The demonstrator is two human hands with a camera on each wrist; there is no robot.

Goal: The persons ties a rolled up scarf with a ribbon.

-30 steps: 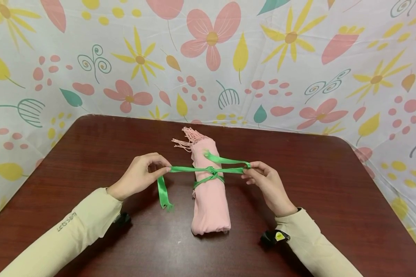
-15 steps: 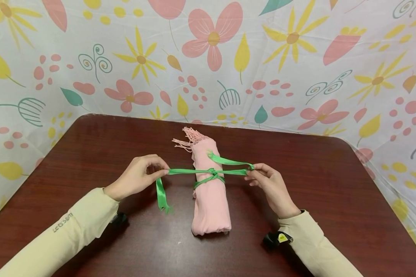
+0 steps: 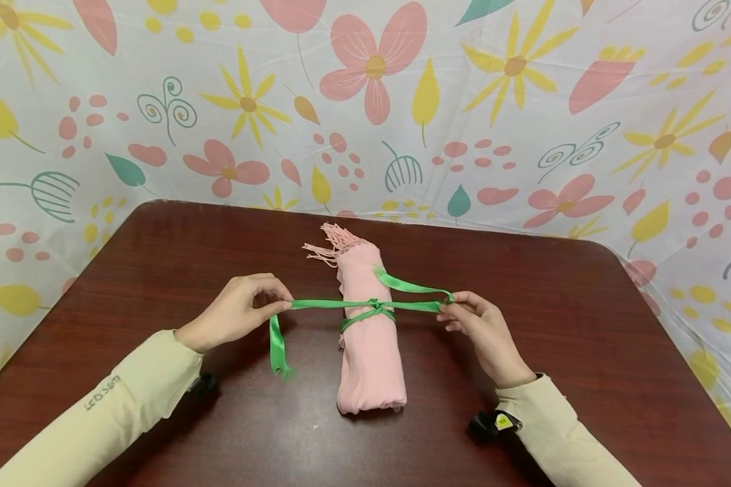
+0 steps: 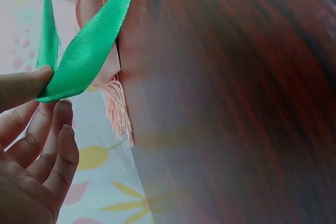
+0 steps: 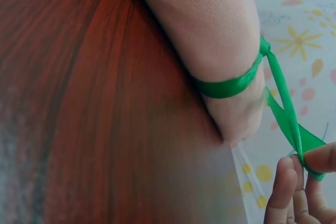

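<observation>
A rolled pink scarf [image 3: 368,331] with a fringed far end lies lengthwise in the middle of the dark wooden table [image 3: 158,270]. A green ribbon [image 3: 329,304] is wrapped round its middle and knotted on top [image 3: 375,305]. My left hand [image 3: 244,312] pinches the ribbon's left strand, whose loose tail [image 3: 275,348] hangs down to the table. My right hand [image 3: 481,325] pinches the right strand at a fold, and the ribbon is stretched taut between both hands. The left wrist view shows the ribbon [image 4: 84,51] pinched by thumb and finger; the right wrist view shows the band [image 5: 231,85] round the scarf [image 5: 210,35].
A floral-printed cloth [image 3: 365,101] forms a backdrop behind and beside the table. The table's rounded far corners show at left and right. Bare wood lies on both sides of the scarf. A small black device [image 3: 490,425] sits at each wrist.
Both hands have moved slightly outward, drawing the ribbon tighter at the knot. The left tail has shifted a little to the left.
</observation>
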